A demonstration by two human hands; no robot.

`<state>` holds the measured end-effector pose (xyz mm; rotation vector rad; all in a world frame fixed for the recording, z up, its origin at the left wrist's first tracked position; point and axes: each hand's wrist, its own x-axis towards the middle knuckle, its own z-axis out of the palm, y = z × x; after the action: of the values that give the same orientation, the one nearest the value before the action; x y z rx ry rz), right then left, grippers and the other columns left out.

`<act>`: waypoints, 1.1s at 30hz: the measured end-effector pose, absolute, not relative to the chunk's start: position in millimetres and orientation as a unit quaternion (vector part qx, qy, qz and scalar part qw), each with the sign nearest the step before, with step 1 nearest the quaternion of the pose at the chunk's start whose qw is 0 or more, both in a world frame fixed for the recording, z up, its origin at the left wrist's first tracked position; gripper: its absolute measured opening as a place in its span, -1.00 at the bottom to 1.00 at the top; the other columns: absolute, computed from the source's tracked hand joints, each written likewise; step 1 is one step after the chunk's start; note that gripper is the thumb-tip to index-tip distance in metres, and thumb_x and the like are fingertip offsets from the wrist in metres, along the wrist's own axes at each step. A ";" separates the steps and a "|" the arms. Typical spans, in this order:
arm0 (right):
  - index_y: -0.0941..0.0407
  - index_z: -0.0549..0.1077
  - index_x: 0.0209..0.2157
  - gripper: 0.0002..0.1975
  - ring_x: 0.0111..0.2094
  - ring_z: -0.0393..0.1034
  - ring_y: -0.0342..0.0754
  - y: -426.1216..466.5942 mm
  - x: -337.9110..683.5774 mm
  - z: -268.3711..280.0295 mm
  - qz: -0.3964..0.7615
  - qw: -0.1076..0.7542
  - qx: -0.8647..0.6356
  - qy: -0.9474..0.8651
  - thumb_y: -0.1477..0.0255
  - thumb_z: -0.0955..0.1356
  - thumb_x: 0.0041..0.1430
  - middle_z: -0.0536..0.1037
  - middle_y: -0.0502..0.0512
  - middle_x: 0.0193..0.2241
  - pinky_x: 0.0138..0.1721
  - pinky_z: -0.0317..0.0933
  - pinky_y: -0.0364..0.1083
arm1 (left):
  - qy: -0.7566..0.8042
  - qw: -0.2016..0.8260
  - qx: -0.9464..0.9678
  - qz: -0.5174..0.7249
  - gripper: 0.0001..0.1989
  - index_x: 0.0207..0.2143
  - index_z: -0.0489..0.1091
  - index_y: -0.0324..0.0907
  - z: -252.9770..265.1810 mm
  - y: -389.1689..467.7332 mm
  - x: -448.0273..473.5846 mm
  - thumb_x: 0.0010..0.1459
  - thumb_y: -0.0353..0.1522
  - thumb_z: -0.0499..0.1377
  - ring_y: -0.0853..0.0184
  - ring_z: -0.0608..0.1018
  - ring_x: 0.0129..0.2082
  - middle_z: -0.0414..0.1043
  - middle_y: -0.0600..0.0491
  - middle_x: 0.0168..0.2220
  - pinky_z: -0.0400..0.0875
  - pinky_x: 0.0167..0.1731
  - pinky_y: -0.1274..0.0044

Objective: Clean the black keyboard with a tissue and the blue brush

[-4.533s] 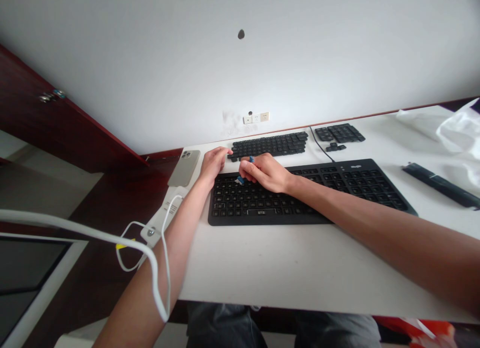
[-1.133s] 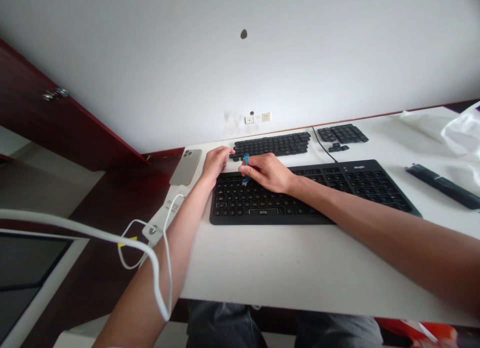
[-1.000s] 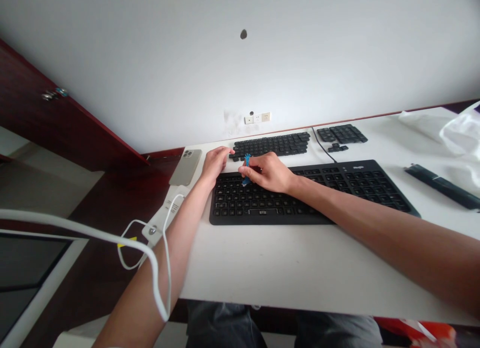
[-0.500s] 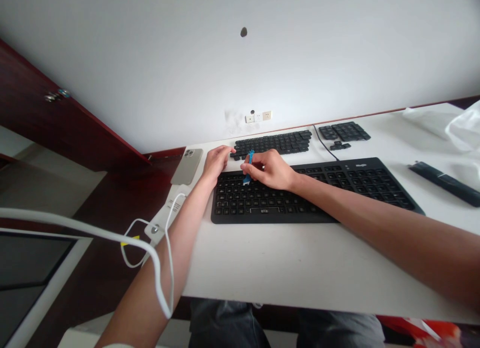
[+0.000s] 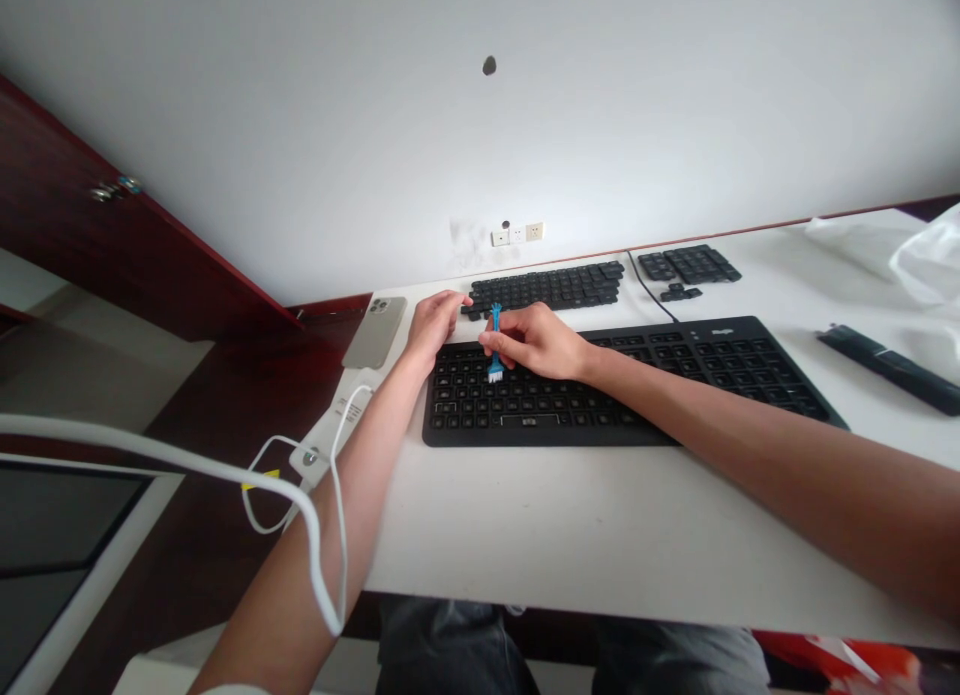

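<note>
As the blue brush (image 5: pixel 494 364) shows more bristle (image 5: pixel 495 377) than earlier, the right hand (image 5: pixel 540 341) pinches it; grip of left hand (image 5: pixel 433 325) and contents of plastic bag (image 5: pixel 926 260) indiscernible

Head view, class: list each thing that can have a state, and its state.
Blue brush: gripped, bristles downward
Right hand: closed on the brush
Left hand: one finger extended, others partly hidden
Keyboard base: lying flat, stripped of keycaps
Keycaps: loose, laid out behind the base
Phone: back facing up
Plastic bag: crumpled
Wall sockets: nothing plugged in
</note>
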<state>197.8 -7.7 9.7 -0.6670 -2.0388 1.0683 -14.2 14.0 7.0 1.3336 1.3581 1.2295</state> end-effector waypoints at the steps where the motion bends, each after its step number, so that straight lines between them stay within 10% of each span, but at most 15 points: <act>1: 0.18 0.57 -0.34 -0.52 -0.57 0.37 -0.16 -8.3 198.0 10.0 0.426 0.360 -0.252 -0.791 0.04 0.39 0.44 0.52 -0.01 -0.60 -0.45 0.20 -0.14 | 0.543 0.424 0.533 0.492 -0.78 -0.39 0.56 -0.19 7.5 13.6 -13.9 0.04 -0.21 0.28 0.47 0.08 -0.61 0.02 0.23 -0.62 -0.05 -0.56 0.55; 33: 0.17 0.63 -0.34 -0.49 -0.51 0.45 -0.13 -0.5 197.5 7.7 0.513 0.354 -0.246 -0.742 -0.03 0.46 0.34 0.59 0.02 -0.56 -0.39 0.31 -0.12 | 0.548 0.411 0.540 0.489 -0.78 -0.39 0.56 -0.19 9.0 11.9 -13.2 0.06 -0.22 0.27 0.46 0.12 -0.60 0.05 0.22 -0.62 -0.02 -0.57 0.56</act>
<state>197.5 -0.5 7.7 -0.6370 -1.9186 1.3277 -13.2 11.9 9.0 1.3578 1.3800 1.2311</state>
